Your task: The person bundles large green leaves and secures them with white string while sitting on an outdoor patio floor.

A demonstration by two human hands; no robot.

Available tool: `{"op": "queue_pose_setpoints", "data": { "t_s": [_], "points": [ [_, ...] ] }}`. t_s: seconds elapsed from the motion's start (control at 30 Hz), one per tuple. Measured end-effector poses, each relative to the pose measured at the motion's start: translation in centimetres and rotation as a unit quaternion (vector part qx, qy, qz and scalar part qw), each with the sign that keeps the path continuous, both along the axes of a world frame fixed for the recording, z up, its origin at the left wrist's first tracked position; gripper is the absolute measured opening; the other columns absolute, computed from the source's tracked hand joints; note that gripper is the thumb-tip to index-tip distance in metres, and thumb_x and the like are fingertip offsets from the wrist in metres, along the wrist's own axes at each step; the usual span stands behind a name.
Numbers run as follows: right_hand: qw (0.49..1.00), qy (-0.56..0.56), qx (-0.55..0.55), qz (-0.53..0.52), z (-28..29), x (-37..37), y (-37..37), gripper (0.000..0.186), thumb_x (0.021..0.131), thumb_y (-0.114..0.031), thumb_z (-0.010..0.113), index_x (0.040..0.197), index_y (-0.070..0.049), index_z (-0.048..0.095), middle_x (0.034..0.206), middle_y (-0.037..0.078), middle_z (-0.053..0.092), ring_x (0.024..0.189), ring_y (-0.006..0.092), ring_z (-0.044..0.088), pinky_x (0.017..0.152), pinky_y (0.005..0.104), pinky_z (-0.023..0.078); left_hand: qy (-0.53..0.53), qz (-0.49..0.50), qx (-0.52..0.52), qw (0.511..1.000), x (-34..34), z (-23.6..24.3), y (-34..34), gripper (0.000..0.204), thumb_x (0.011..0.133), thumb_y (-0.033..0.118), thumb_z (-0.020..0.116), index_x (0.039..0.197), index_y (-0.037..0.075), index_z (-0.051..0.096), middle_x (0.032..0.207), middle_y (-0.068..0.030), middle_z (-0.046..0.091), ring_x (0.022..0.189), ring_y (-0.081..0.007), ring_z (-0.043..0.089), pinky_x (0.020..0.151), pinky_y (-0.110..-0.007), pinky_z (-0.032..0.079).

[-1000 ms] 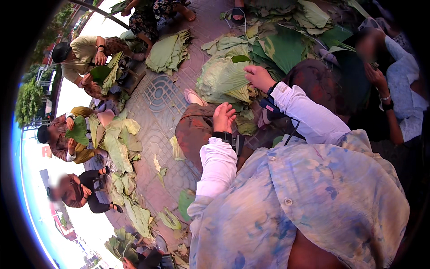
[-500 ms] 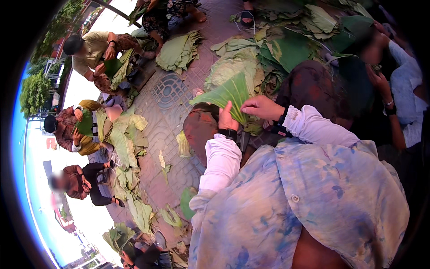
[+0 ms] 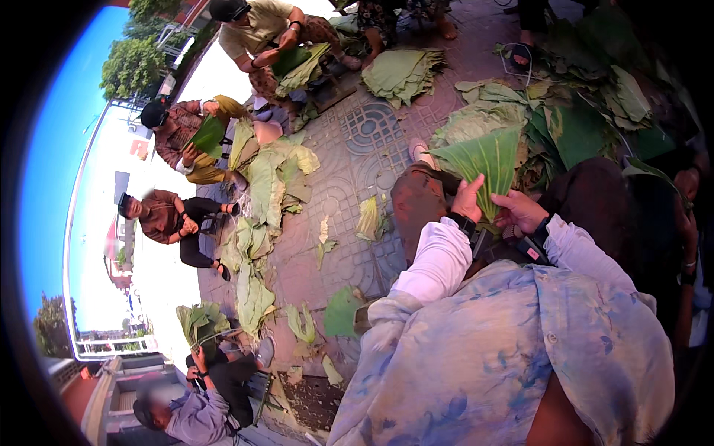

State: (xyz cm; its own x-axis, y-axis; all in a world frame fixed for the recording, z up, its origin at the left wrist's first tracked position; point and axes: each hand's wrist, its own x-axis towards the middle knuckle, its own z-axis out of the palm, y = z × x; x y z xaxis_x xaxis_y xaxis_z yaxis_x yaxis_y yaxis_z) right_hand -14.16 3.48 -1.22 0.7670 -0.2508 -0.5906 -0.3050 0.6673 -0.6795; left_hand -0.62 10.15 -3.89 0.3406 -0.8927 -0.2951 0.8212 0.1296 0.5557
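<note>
Wearer's two hands (image 3: 468,201) (image 3: 523,211), one leaf (image 3: 489,159) between them

- Head view: left fisheye of the pair you wear, facing down.
- Close in, from frame centre: your shirt (image 3: 476,334) at 5 o'clock, left hand (image 3: 468,201) and right hand (image 3: 523,212) at 3 o'clock.
- Farther: paving (image 3: 338,197) at centre, sky (image 3: 53,223) curving at 9 o'clock.

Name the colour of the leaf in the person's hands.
The leaf is green with paler ribs; the head view shows it.
</note>
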Motion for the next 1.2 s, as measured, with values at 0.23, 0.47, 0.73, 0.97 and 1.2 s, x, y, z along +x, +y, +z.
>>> {"op": "queue_pose_setpoints", "data": {
  "t_s": [0.23, 0.47, 0.73, 0.97, 1.2],
  "points": [
    [0.996, -0.044, -0.057, -0.052, 1.0, 0.3, 0.6, 0.022, 0.081, -0.019, 0.054, 0.101, -0.009, 0.053, 0.085, 0.002, 0.060, 0.067, 0.0134, 0.059, 0.052, 0.0273, 0.048, 0.032, 0.008, -0.014, 0.999, 0.3, -2.0, 0.1, 0.028, 0.079, 0.009, 0.057, 0.104, 0.003, 0.047, 0.098, -0.0104, 0.056, 0.090, -0.0235, 0.055, 0.077, -0.038, 0.045],
    [0.988, -0.084, -0.122, 0.030, 3.9, -2.5, 0.3, 0.025, 0.082, -0.012, 0.048, 0.104, 0.000, 0.050, 0.085, 0.007, 0.059, 0.070, 0.0166, 0.059, 0.060, 0.0306, 0.049, 0.081, 0.068, 0.007, 0.994, 1.2, -1.1, 0.2, 0.027, 0.083, 0.017, 0.053, 0.105, 0.002, 0.048, 0.102, -0.0113, 0.055, 0.093, -0.0240, 0.055, 0.081, -0.038, 0.044],
    [0.994, -0.050, -0.101, -0.017, 5.2, -5.6, 0.0, 0.023, 0.085, -0.013, 0.043, 0.105, -0.003, 0.045, 0.086, 0.009, 0.058, 0.063, 0.0183, 0.059, 0.051, 0.0277, 0.048, 0.076, 0.097, -0.047, 0.991, 2.1, 0.6, 0.2, 0.025, 0.084, 0.016, 0.050, 0.105, 0.002, 0.048, 0.103, -0.0094, 0.056, 0.093, -0.0249, 0.055, 0.081, -0.041, 0.044],
    [0.981, -0.075, -0.146, -0.099, 6.3, -4.8, -0.5, 0.025, 0.085, -0.019, 0.044, 0.106, -0.006, 0.044, 0.084, 0.006, 0.056, 0.056, 0.0128, 0.055, 0.041, 0.0211, 0.040, 0.097, 0.137, -0.087, 0.982, 5.1, 6.7, 2.2, 0.025, 0.085, 0.016, 0.050, 0.107, 0.004, 0.047, 0.105, -0.0084, 0.054, 0.097, -0.0230, 0.052, 0.086, -0.039, 0.040],
    [0.976, -0.111, -0.148, -0.118, 6.9, -4.2, -0.8, 0.023, 0.084, -0.016, 0.046, 0.103, -0.005, 0.045, 0.076, 0.003, 0.055, 0.049, 0.0097, 0.050, 0.036, 0.0182, 0.034, -0.033, 0.167, -0.035, 0.985, 6.3, 11.4, 8.9, 0.022, 0.084, 0.015, 0.052, 0.104, 0.006, 0.049, 0.097, -0.0051, 0.058, 0.088, -0.0181, 0.057, 0.078, -0.034, 0.047]
  ]
}}
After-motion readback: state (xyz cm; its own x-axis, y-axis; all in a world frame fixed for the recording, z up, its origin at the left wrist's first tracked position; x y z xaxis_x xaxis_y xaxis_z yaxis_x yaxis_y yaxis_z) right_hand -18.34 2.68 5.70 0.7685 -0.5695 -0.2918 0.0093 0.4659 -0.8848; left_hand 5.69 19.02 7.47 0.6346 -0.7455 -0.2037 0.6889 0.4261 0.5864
